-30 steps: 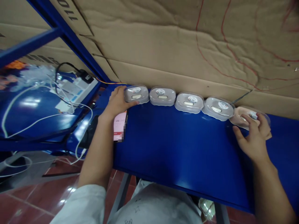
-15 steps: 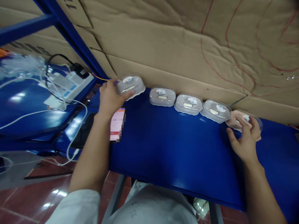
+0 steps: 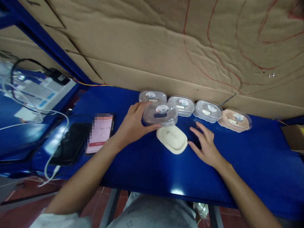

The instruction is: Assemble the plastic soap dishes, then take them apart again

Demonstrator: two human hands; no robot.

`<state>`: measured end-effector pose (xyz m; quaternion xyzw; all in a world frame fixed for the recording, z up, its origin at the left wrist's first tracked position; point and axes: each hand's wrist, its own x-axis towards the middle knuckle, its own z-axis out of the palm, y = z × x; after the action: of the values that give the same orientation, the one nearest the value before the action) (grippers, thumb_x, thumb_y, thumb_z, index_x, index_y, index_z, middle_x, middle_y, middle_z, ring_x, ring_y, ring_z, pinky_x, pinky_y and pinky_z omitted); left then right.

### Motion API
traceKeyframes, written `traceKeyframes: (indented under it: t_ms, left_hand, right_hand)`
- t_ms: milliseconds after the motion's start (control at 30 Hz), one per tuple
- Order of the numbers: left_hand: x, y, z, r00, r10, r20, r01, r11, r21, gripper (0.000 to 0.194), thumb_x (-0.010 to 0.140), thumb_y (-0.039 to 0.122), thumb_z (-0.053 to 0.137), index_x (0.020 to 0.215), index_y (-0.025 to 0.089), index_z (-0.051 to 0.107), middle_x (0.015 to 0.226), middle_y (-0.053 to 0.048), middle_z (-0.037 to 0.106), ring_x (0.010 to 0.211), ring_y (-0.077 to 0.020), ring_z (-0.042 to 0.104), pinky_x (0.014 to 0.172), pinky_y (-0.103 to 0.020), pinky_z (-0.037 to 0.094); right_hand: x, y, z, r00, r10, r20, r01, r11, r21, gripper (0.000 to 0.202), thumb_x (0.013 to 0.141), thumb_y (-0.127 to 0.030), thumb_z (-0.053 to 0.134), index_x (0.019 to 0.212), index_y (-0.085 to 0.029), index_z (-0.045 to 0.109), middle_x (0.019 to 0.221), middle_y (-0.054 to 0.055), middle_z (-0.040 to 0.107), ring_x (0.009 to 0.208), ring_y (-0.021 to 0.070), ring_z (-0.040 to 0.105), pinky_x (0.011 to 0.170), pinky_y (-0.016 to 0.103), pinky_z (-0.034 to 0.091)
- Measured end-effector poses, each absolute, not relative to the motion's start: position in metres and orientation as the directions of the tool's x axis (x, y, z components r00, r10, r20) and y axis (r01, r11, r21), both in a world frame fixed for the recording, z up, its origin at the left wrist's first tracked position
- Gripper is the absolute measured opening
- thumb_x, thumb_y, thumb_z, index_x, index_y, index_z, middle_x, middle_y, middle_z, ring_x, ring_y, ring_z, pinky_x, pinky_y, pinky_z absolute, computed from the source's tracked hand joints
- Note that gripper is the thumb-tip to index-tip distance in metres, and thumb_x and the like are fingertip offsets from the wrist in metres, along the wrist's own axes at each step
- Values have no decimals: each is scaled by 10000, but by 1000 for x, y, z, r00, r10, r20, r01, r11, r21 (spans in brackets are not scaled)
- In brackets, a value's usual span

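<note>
My left hand (image 3: pixel 134 126) grips a clear oval plastic cover (image 3: pixel 169 117) with a round label and a pill-shaped slot. Just below the cover is a cream oval plastic piece (image 3: pixel 173 140) with a raised ridge; whether it rests flat on the table I cannot tell. Close to its right edge, my right hand (image 3: pixel 206 147) is open with fingers apart; whether the thumb touches the piece is unclear. Behind stand several clear-covered oval boxes, among them a left one (image 3: pixel 144 95) partly hidden by the held cover, a middle one (image 3: pixel 182 106), and a peach-coloured one (image 3: pixel 235 120).
A lit phone (image 3: pixel 101 134) and a dark phone-like device (image 3: pixel 70 144) with a white cable lie on the left of the blue table (image 3: pixel 147 169). Farther left sits a white power strip (image 3: pixel 51 95) with plugs. A cardboard wall (image 3: pixel 133 47) closes off the back.
My left hand has brought a box from the left end toward the middle; its clear cover and cream piece are now apart. My right hand has left the peach box and moved left.
</note>
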<state>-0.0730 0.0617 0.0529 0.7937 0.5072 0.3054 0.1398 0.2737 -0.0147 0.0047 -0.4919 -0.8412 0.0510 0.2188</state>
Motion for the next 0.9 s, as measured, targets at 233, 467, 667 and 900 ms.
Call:
traceKeyframes:
  t_ms: [233,467,667,900]
  left_hand:
    - [-58,44,50,560,775,293,558,-614,558,915,850,504,912,1591,287,421,1547,-136,557,1443,-352,526,1234,-527,459]
    - [-56,47,44,556,773,307,577,-624,527,908,847,476,922,1577,255,429,1533,-149,560,1423,-358,528,1218,-540,470]
    - [-53,44,44,573,768,286,513,-609,605,912,853,536,902,1582,251,436,1533,-159,534,1449,-356,519,1248,-531,453]
    - [-49,44,39,545,787,288,455,-566,687,901,853,565,893,1571,247,451,1525,-157,519,1436,-350,543,1230,-519,489]
  right_hand:
    - [273,-16,3,-482,854,194,749,517,-415,548,1105,-392,567,1614,-283,395,1638,186,515,1514,369,518,1177,608,473]
    - [280,-13,14,-476,860,181,673,489,-554,358,1087,-307,604,1436,-304,527,1335,96,751,1239,301,712,1080,543,551]
    - [282,-17,16,-473,860,191,640,485,-597,256,1065,-334,657,1315,-336,601,1218,57,780,1167,288,738,1008,505,607]
    - [280,-18,13,-381,906,187,616,399,-679,359,1103,-362,586,1447,-325,493,1410,94,705,1299,284,699,1070,498,593]
